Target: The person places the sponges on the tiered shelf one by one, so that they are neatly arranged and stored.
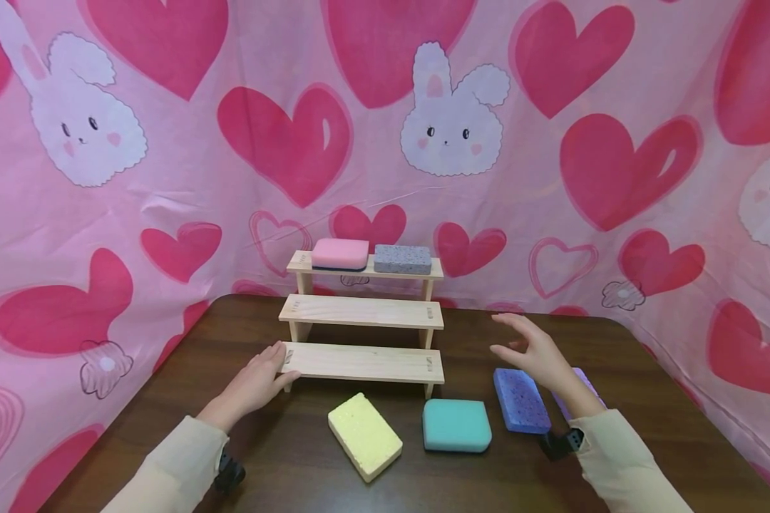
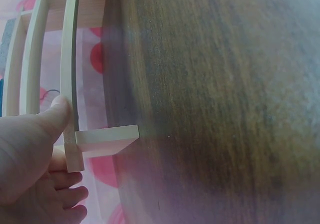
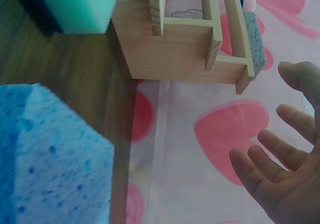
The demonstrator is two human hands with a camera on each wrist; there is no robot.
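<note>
My left hand [image 1: 254, 381] holds the left end of the lowest step of a three-step wooden stand [image 1: 366, 362]. Its thumb lies on the board's front edge, with the fingers round the end in the left wrist view. My right hand [image 1: 537, 349] is raised right of the stand, fingers apart and nothing in them. Beneath it on the table lies a blue speckled sponge [image 1: 522, 401]. A purple sponge [image 1: 587, 382] is partly hidden by the right forearm. In front of the stand are a yellow sponge [image 1: 364, 437] and a teal sponge [image 1: 457, 425].
On the top step sit a pink sponge [image 1: 340, 254] with a dark underside and a grey speckled sponge [image 1: 402, 259], side by side. The dark wooden table [image 1: 282, 470] ends at a pink curtain [image 1: 372, 142] printed with hearts and rabbits, which hangs behind and along both sides.
</note>
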